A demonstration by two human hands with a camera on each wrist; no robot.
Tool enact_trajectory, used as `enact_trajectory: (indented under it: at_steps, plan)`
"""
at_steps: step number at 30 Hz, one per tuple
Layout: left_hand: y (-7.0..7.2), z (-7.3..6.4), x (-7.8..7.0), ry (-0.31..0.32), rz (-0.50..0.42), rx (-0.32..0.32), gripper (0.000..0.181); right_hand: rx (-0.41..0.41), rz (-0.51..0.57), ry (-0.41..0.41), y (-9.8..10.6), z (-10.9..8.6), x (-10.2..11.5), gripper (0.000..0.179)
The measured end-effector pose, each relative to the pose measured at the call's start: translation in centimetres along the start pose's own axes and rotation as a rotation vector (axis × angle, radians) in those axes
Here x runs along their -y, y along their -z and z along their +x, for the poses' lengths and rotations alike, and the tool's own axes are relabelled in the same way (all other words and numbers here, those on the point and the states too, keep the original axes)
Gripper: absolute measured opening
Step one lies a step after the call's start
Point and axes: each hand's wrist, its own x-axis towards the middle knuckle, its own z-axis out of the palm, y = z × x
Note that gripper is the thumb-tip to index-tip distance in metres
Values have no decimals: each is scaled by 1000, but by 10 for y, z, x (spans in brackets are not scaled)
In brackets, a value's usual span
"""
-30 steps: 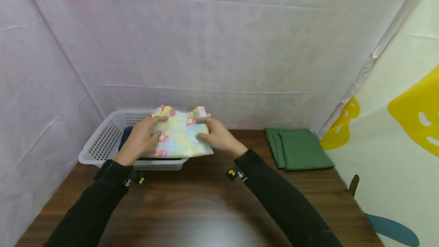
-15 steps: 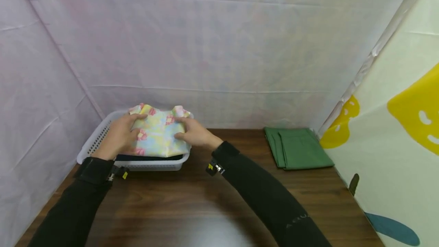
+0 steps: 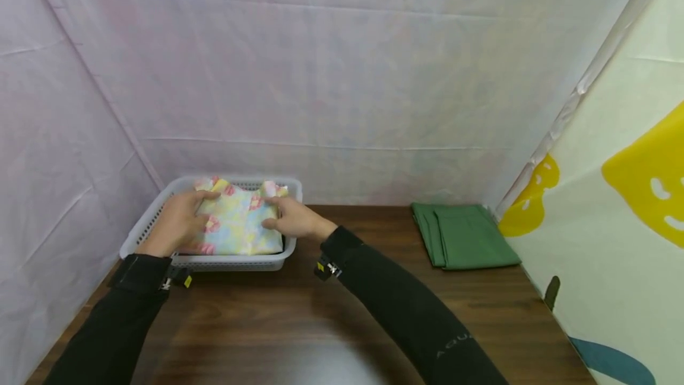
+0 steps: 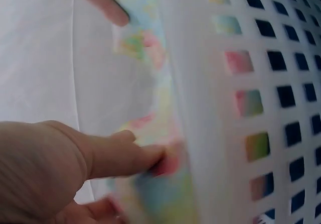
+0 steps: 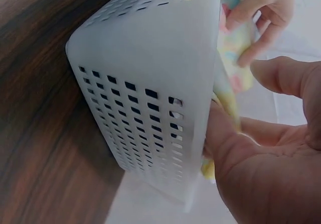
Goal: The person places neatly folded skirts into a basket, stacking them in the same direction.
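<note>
A folded floral top [image 3: 240, 227], pastel with pink flowers and a curved neckline, lies inside a white perforated basket [image 3: 235, 263] at the left of the table. My left hand [image 3: 176, 221] holds its left side, the thumb on the cloth in the left wrist view. On the opposite side my right hand [image 3: 296, 218] grips the top's right edge just inside the basket rim. Some right-hand fingers dip behind that rim in the right wrist view [image 5: 271, 158], partly hidden. Dark cloth [image 4: 286, 96] shows through the basket holes beneath the floral top.
A folded green cloth [image 3: 467, 236] lies on the brown wooden table [image 3: 342, 314] at the right. White fabric walls [image 3: 320, 76] stand behind and to the left; a printed panel [image 3: 604, 266] borders the right side.
Both hands have carried the floral top leftward and then lowered it into the basket. The green cloth has stayed where it was.
</note>
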Motion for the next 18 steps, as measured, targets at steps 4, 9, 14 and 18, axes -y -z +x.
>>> enact_trajectory:
  at_steps: [4,9,14,18]
  plan:
    - [-3,-1,2,-33,39,-55,48,-9,-121,24,3,-7,2,59]
    - [-8,-2,-1,-107,93,-101,40,-69,-135,76,4,-17,1,52]
    - [-14,-4,-13,-120,61,-68,39,-158,-153,176,6,-29,-6,45]
    - [-20,-6,-24,-116,52,-58,40,-222,-170,242,8,-41,-16,42]
